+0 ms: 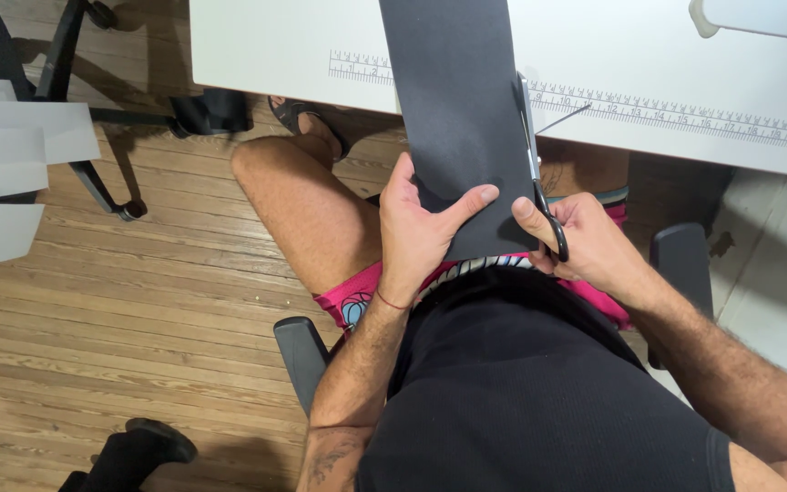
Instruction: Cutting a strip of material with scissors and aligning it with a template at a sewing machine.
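Observation:
A long dark grey sheet of paper (453, 100) hangs from the white table's front edge down to my lap. My left hand (421, 228) grips its lower left part, thumb lying across the front. My right hand (585, 241) holds black-handled scissors (537, 173) along the sheet's right edge, blades pointing up toward the table. The blades run along the sheet's right side, with a thin sliver sticking out to their right.
The white table (275, 46) has a printed ruler strip (685, 114) along its front edge. I sit in a chair with black armrests (302, 351). An office chair base (93, 109) and white sheets (11, 155) stand left on the wooden floor.

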